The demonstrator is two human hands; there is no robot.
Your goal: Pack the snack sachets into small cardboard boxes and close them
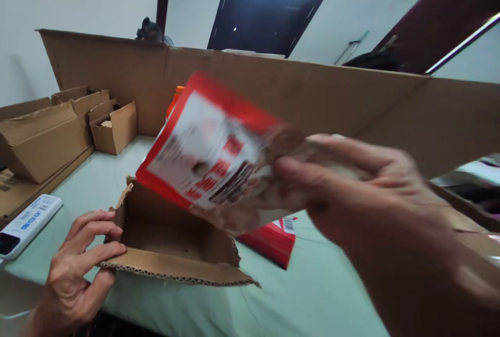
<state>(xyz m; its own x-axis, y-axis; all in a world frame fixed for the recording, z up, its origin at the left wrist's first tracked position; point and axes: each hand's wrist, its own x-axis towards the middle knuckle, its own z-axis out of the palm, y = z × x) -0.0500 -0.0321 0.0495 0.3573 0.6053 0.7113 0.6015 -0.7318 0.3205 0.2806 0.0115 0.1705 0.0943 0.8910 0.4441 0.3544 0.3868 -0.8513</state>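
My right hand [344, 186] pinches one end of a red and white snack pouch [219, 154], tilted and partly blurred. The pouch hangs above an open cardboard box [175, 264] and hides part of the box's far side. At the box's left end, my left hand [80, 264] grips the edge, fingers over the wall and thumb below the front flap. Inside the box I can see bare cardboard where the pouch does not cover it. A red package [273, 246] lies on the cloth right of the box, partly behind the pouch.
Several cardboard boxes [42, 134] stand at the left. A white power bank or similar device [29, 225] lies near them. Behind the pouch peeks an orange-capped item [174, 98]. A tall cardboard panel [332, 92] runs along the back of the pale green cloth [332, 295].
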